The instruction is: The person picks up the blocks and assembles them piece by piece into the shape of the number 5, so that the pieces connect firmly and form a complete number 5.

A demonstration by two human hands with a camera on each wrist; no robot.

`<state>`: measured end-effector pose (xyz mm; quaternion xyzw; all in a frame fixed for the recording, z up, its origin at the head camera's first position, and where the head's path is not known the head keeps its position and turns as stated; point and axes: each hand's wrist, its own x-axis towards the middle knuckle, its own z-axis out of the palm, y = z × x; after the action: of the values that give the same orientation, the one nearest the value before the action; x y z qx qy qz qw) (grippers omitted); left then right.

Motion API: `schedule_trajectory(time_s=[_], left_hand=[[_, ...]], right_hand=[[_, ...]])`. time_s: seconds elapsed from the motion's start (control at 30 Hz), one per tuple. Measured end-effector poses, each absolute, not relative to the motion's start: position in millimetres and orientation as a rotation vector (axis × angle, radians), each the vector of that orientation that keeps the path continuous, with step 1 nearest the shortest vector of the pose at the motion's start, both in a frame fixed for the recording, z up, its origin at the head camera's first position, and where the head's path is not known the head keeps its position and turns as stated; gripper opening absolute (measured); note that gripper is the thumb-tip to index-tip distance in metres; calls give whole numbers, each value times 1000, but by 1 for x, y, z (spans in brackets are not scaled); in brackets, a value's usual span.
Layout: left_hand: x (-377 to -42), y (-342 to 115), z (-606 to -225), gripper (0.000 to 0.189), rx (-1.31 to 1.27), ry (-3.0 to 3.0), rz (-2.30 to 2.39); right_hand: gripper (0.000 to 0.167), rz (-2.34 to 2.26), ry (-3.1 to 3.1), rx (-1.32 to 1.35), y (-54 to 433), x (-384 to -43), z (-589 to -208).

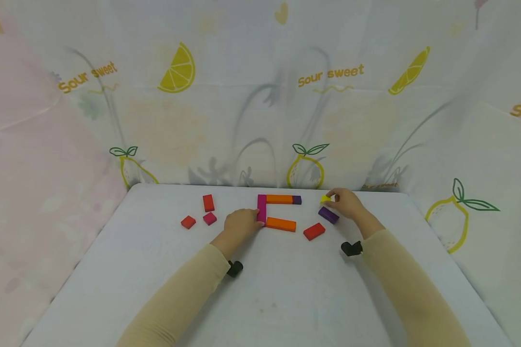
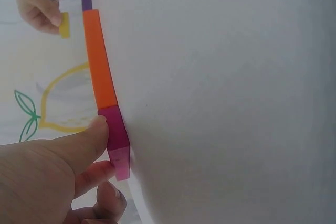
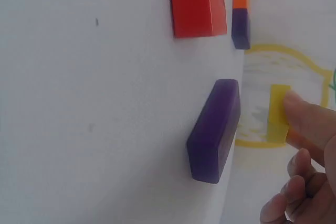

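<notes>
My left hand point(image 1: 240, 224) pinches a long magenta block point(image 1: 262, 205), thumb on one end, as the left wrist view shows. From this block two orange blocks extend to the right: one at the back point(image 1: 279, 199) and one nearer point(image 1: 281, 224). A small purple block point(image 1: 297, 200) sits at the right end of the back one. Farther right, my right hand point(image 1: 348, 205) holds a small yellow block point(image 3: 278, 113) between thumb and fingers. Whether the yellow block touches the table is hard to tell. A longer purple block point(image 3: 215, 129) lies just in front of that hand.
A red block point(image 1: 314, 231) lies between the near orange block and the longer purple one. Left of my left hand are a red block point(image 1: 208, 203), a small magenta block point(image 1: 210, 219) and a small red block point(image 1: 188, 222). A patterned cloth point(image 1: 226, 120) hangs behind the white table point(image 1: 286, 289).
</notes>
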<state>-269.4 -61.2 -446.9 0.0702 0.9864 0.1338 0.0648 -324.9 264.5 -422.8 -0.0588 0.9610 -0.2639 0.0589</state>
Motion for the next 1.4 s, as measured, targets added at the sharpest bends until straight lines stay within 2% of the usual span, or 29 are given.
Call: schedule_trajectory(time_s=[0.47,1.4], left_hand=[[-266,-61,-443,55,229,2976,399],[-271,-63,-451,56,218,2980,425]], right_hand=[[35,-780,2865,-320,239,-308,-425],[37,-712,2714,-314,203,-297,-437]])
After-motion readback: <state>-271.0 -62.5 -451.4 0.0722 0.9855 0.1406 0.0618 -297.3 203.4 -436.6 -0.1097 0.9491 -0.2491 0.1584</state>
